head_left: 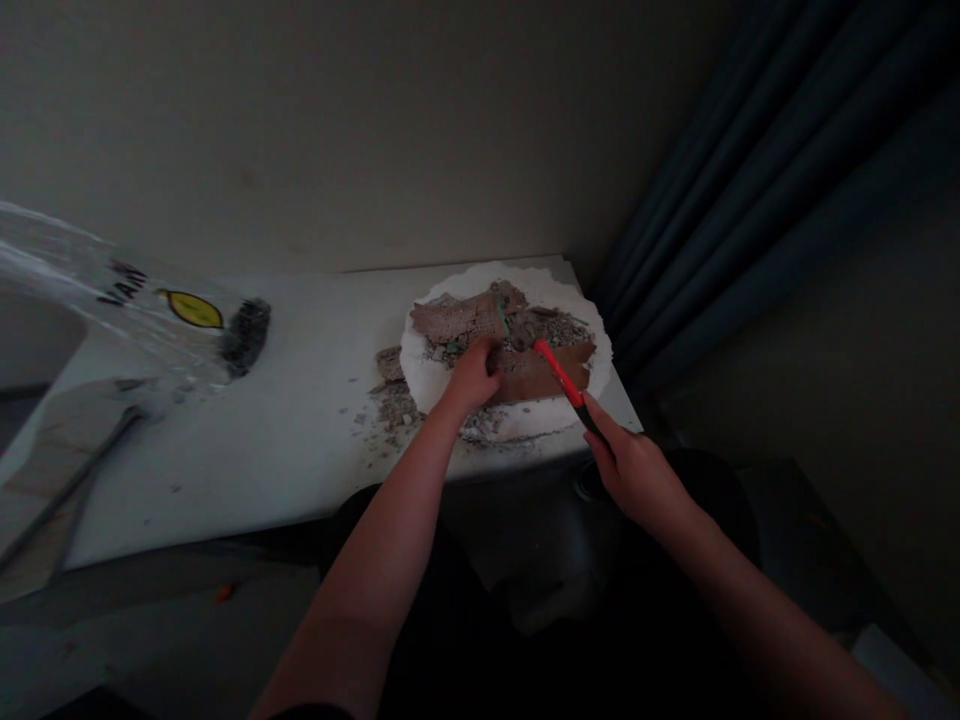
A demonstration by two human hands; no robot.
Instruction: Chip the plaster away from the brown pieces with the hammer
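My right hand (634,465) is wrapped around the black grip of a hammer (561,370) with a red shaft. The hammer's head points away from me and blends into grey rubble (559,328). My left hand (476,375) rests at the middle of the pile with its fingers curled in; what they hold, if anything, is hidden. Just beyond it lies a brownish, ridged slab piece (457,320) with a greenish end. A smoother brown slab piece (536,377) lies between my hands. Beneath it all is a white, wavy-edged sheet (424,375).
A white table (300,440) stands against the wall. Loose crumbs (394,405) lie left of the sheet. On the left are a clear plastic bag (172,300) with dark contents and a long metal bar (71,485). A dark curtain (735,190) hangs at right.
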